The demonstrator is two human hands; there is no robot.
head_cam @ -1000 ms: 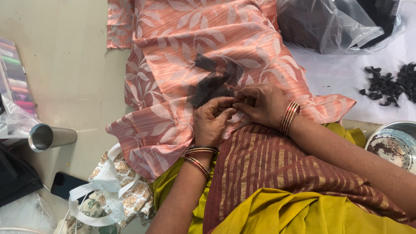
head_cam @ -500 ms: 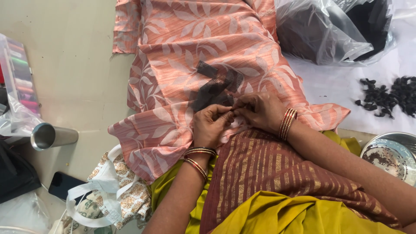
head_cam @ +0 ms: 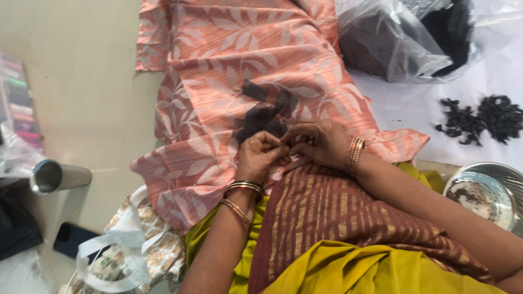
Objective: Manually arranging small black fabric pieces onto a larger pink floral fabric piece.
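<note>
A clear plastic bag (head_cam: 400,41) at the upper right holds a dark mass, a round steel bowl (head_cam: 485,196) with dark residue sits at the right edge, and a steel tumbler (head_cam: 57,177) lies on its side at the left near a white-handled patterned bag (head_cam: 128,253). Loose black clumps (head_cam: 479,117) lie on the white sheet (head_cam: 414,103) just beyond the bowl. Both hands meet over the peach leaf-print cloth (head_cam: 229,65) on the lap: the left hand (head_cam: 260,155) and the right hand (head_cam: 318,142) each pinch closed on the near end of the tuft of black hair (head_cam: 261,114) lying on that cloth.
</note>
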